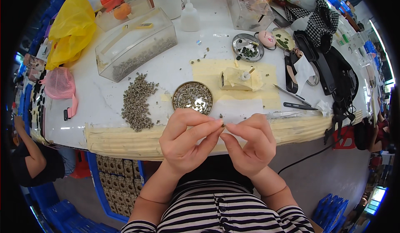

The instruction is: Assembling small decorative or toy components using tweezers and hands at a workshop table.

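Just over the table's front edge, my left hand (187, 139) pinches a tiny dark part (223, 125) between thumb and fingertips. My right hand (251, 143) meets it there, its index fingertip against the part and its thumb just below. What the part is cannot be made out at this size. Beyond my left hand sits a round metal dish (174, 102) with many small metal pieces inside. A heap of similar grey metal pieces (139, 102) lies to its left. Past my right hand, a small block wrapped in cream tape (233, 81) carries a white nub.
A clear bin (137, 45) of metal pieces stands behind the heap. Another round dish (248, 47) holds dark green bits. Tweezers (299, 106) lie at right, beside black straps (321, 66). A squeeze bottle (190, 16) stands at the back. A pink mesh pouch (60, 83) is at left.
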Available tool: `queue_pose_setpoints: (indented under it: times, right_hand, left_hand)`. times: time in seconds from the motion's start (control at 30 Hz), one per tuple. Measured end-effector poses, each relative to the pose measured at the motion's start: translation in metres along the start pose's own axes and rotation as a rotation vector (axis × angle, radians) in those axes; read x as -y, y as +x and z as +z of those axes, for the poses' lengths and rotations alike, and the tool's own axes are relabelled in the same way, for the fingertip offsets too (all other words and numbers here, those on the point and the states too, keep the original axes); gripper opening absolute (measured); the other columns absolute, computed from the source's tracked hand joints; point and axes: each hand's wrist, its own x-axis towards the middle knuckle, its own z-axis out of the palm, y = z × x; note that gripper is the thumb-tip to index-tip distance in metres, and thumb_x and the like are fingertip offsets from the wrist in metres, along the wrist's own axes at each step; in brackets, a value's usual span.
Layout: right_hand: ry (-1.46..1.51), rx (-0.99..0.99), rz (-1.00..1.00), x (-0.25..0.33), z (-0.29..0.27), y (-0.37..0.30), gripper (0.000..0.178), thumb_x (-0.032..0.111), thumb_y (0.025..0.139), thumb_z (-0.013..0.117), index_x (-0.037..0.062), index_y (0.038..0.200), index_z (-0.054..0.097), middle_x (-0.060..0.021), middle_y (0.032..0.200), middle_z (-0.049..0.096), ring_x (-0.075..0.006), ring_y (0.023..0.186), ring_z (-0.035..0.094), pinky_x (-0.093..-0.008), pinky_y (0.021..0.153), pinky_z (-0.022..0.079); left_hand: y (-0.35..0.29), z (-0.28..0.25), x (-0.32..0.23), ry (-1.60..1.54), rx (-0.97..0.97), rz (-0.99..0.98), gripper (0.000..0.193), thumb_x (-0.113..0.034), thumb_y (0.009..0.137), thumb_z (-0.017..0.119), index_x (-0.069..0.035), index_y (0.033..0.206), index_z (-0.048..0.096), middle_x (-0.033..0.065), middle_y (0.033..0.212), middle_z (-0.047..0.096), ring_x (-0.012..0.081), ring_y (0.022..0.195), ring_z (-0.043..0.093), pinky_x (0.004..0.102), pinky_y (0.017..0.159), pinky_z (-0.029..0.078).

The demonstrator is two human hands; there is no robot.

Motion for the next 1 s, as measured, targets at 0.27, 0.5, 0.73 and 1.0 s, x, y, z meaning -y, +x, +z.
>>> queue_pose_setpoints:
  times: [0.27, 0.5, 0.73, 1.0]
  right_hand:
    - [0.004, 0.062, 0.108, -0.0013, 0.0021, -0.0028, 0.033, 0.003, 0.074, 0.084, 0.0043, 0.106, 0.077, -0.0035, 0.082, 0.067, -0.0158, 0.070, 0.057, -0.0266, 0.065, 0.045]
    - [0.476, 0.160, 0.470, -0.0033, -0.0021, 0.0001, 0.019, 0.003, 0.081, 0.081, -0.0003, 0.098, 0.073, -0.0073, 0.087, 0.066, -0.0129, 0.074, 0.057, -0.0257, 0.068, 0.048]
    - [0.118, 0.066, 0.174, -0.0005, -0.0012, 0.0030, 0.028, 0.002, 0.074, 0.085, 0.0042, 0.100, 0.075, -0.0042, 0.082, 0.065, -0.0161, 0.071, 0.056, -0.0268, 0.067, 0.045]
    - [-0.016, 0.073, 0.102, -0.0054, 0.0028, 0.0015, 0.033, 0.004, 0.070, 0.086, 0.0053, 0.101, 0.076, -0.0035, 0.081, 0.065, -0.0177, 0.072, 0.056, -0.0284, 0.065, 0.043]
  left_hand:
    - [0.0004, -0.0017, -0.0007, -0.004, -0.002, -0.010, 0.028, 0.004, 0.072, 0.082, -0.004, 0.099, 0.077, 0.0056, 0.090, 0.068, 0.0203, 0.077, 0.063, 0.0303, 0.067, 0.049]
    - [-0.0003, -0.0012, -0.0003, -0.029, 0.007, -0.008, 0.028, 0.004, 0.072, 0.081, -0.004, 0.099, 0.077, 0.0055, 0.090, 0.068, 0.0200, 0.077, 0.062, 0.0303, 0.067, 0.049]
    - [-0.0002, -0.0001, -0.0006, 0.022, -0.003, -0.033, 0.028, 0.005, 0.072, 0.081, -0.004, 0.097, 0.076, 0.0061, 0.089, 0.068, 0.0214, 0.077, 0.063, 0.0309, 0.068, 0.050]
    - [0.0012, -0.0021, -0.0009, -0.004, -0.009, -0.047, 0.029, 0.006, 0.072, 0.081, -0.003, 0.098, 0.076, 0.0065, 0.089, 0.068, 0.0210, 0.077, 0.063, 0.0309, 0.068, 0.050]
